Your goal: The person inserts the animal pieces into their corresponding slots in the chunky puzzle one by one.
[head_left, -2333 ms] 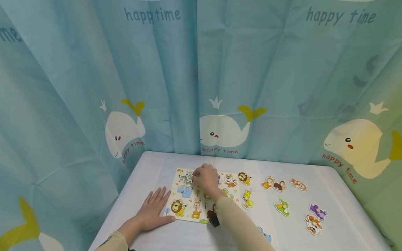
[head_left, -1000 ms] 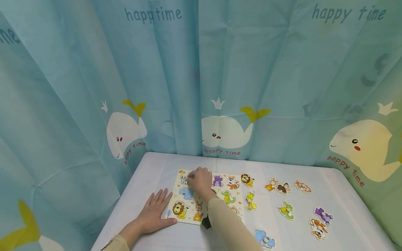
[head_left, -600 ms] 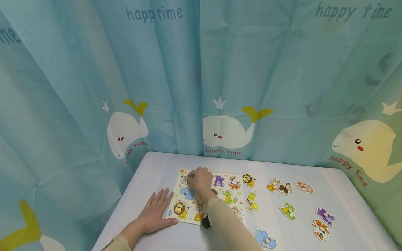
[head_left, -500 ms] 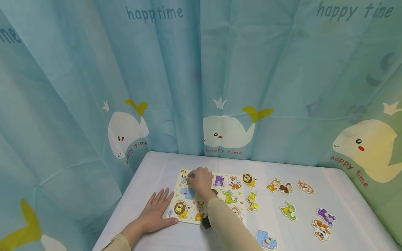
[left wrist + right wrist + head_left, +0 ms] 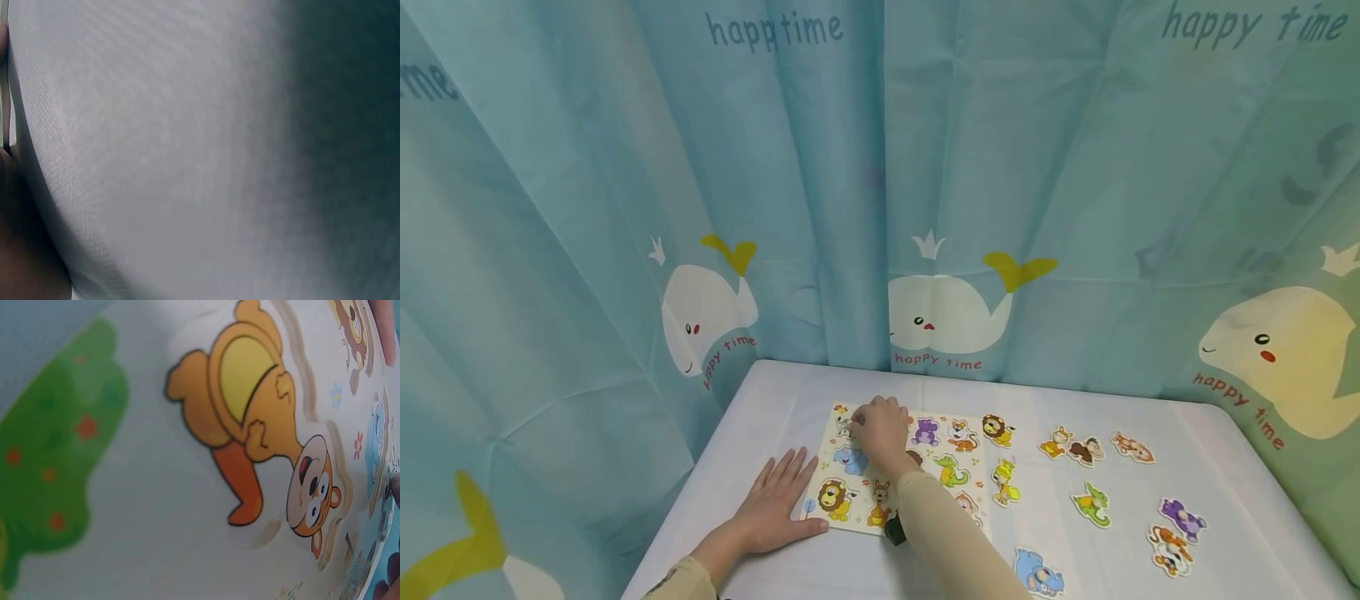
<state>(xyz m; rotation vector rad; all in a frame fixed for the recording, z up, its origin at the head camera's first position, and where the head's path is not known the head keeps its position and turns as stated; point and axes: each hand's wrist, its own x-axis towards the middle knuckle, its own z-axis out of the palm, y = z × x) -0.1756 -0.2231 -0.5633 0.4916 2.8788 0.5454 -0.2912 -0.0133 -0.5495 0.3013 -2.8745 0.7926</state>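
My right hand (image 5: 882, 433) is over the upper left of a wooden animal puzzle board (image 5: 859, 527), its fingertips pinching a zebra piece (image 5: 843, 427) at the board's zebra picture. The hand covers part of that piece and the middle of the board. In the right wrist view, fingertips (image 5: 396, 487) show at the far right edge, beyond the kangaroo recess (image 5: 250, 394). My left hand (image 5: 771, 508) lies flat on the table with fingers spread, its thumb along the board's lower left corner. The left wrist view is mostly blurred grey and dark green.
Loose pieces lie right of the board: a lion (image 5: 997, 430), a giraffe-like yellow piece (image 5: 1006, 483), a kangaroo (image 5: 1056, 442), a monkey (image 5: 1086, 451), a crocodile (image 5: 1092, 505), a purple hippo (image 5: 1183, 520), a tiger (image 5: 1170, 550) and an elephant (image 5: 1038, 572). A curtain (image 5: 820, 208) hangs behind.
Since the oldest frame, my right hand has moved a little left with the zebra piece, onto the upper left picture. The left hand stays put. The head view has shifted slightly.
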